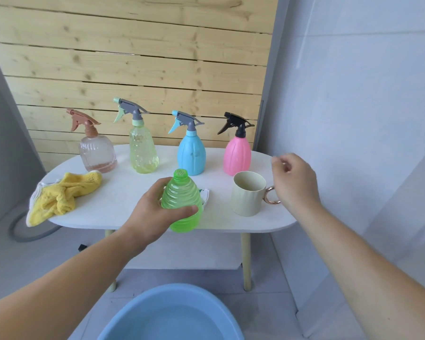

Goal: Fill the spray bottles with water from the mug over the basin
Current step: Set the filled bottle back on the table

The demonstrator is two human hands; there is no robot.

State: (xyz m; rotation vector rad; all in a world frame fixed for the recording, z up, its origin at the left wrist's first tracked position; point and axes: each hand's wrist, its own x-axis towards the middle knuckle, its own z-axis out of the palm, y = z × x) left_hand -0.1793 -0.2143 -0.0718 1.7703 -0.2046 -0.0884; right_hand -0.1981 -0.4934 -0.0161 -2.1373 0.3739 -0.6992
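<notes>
One green bottle (pixel 182 196) is gripped by the left hand (pixel 155 213) near the mug (pixel 247 196).

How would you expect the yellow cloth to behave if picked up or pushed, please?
The yellow cloth lies crumpled in soft folds, so it would probably droop limply. Its corner overhangs the table edge, so a push might slide it off.

Bright, even daylight, soft faint shadows, wide-angle bending at edges, slight overall softness
</notes>
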